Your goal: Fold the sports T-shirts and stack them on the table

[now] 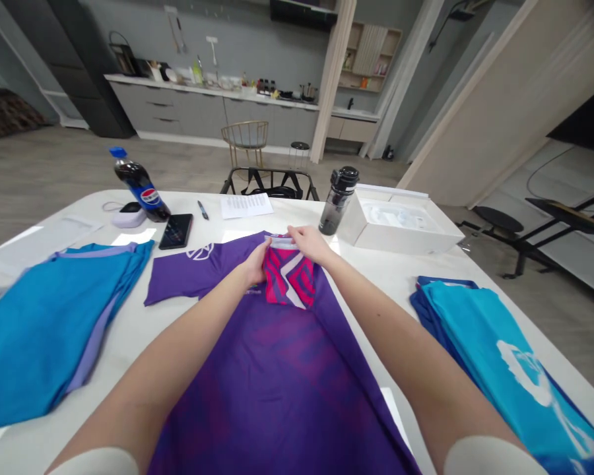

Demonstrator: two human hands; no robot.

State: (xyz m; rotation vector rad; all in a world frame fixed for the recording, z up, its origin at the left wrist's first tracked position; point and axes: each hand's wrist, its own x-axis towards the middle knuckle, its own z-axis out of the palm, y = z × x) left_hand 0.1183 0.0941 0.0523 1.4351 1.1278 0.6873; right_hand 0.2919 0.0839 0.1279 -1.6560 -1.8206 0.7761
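Note:
A purple sports jersey (272, 369) lies spread on the white table, its collar end away from me. My left hand (254, 265) pinches the left part of a folded-over edge near the collar. On the other side of that edge, my right hand (309, 243) grips the fabric with closed fingers. Between both hands a red and purple patterned panel (290, 277) with a white zigzag shows. One sleeve (178, 274) with a white emblem stretches out to the left, while the right side of the jersey is folded inward.
Blue and lilac garments (54, 323) are stacked at left; folded blue garments (495, 349) lie at right. Along the table's (381, 277) far side stand a cola bottle (141, 185), phone (176, 231), pen (202, 210), printed paper (247, 206), dark drinking bottle (338, 200) and white box (400, 221).

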